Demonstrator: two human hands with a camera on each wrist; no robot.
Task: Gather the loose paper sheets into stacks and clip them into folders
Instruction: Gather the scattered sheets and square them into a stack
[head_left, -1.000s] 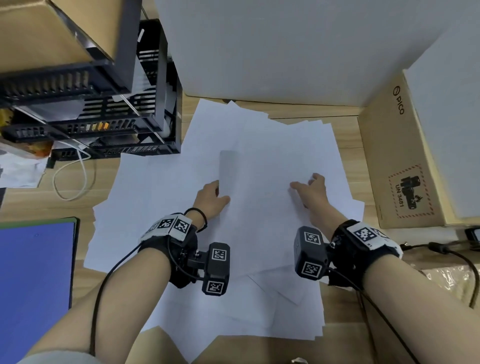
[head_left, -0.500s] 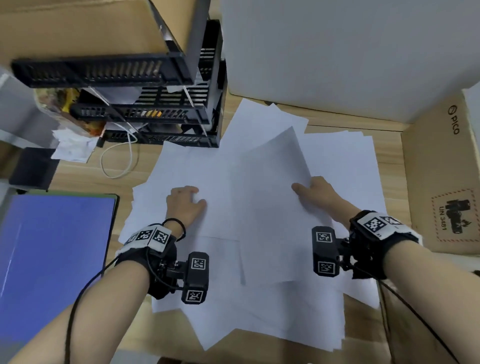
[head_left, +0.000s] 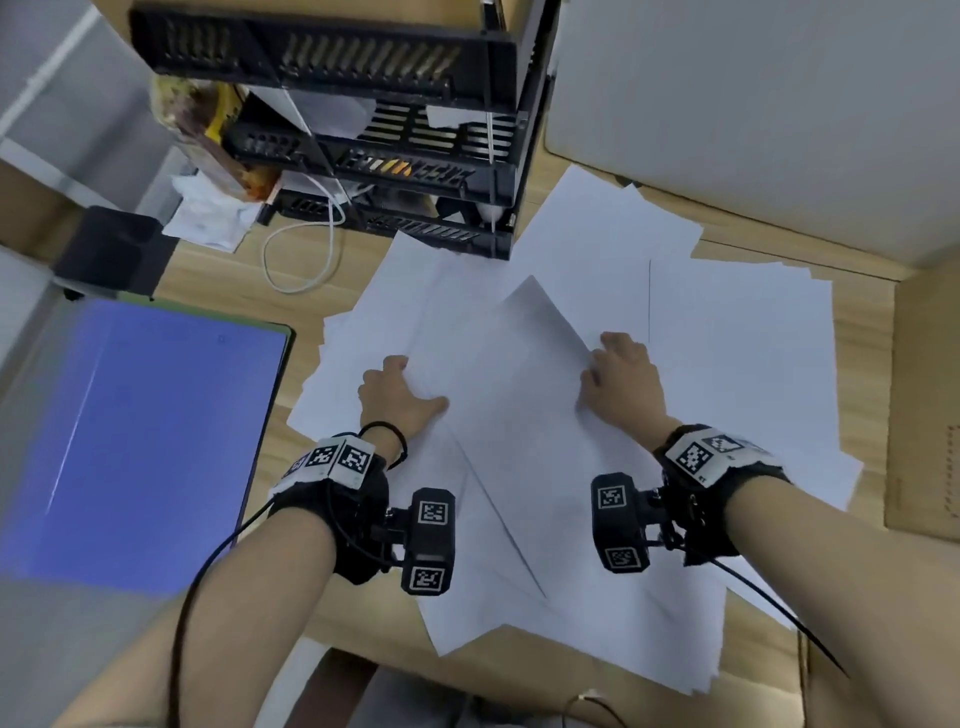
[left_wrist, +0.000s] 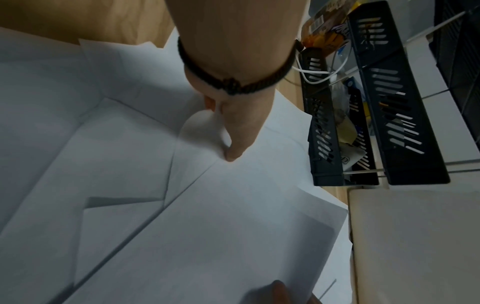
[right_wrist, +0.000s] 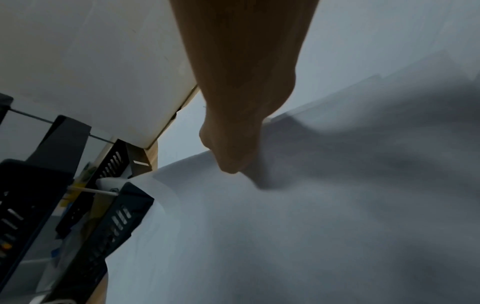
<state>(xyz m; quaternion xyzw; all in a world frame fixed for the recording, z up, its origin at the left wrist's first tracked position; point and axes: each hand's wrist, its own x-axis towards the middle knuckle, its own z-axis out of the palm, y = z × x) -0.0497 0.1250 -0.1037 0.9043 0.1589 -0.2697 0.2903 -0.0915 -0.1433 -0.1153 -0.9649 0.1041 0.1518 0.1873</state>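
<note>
Several loose white paper sheets (head_left: 737, 364) lie fanned across the wooden desk (head_left: 332, 260). One top sheet (head_left: 519, 395) sits skewed between my hands, its far corner slightly raised. My left hand (head_left: 400, 395) holds its left edge, thumb on top and fingers curled; the left wrist view shows the left hand (left_wrist: 233, 131) with its thumb pressing a curled paper edge (left_wrist: 202, 127). My right hand (head_left: 621, 374) pinches the sheet's right edge, and the right wrist view shows the right hand (right_wrist: 233, 148) with its thumb on the paper (right_wrist: 259, 226). A blue folder (head_left: 140, 441) lies at the left.
A black stacked tray rack (head_left: 395, 156) stands at the back left, touching the sheets. A white cable (head_left: 301, 260) loops in front of it. A white box (head_left: 753, 104) is behind the paper and a cardboard box (head_left: 924, 415) at the right.
The top sheet has come down and shifted left. My left hand has moved right from the lower sheets onto its left edge. My right hand still holds the right edge.
</note>
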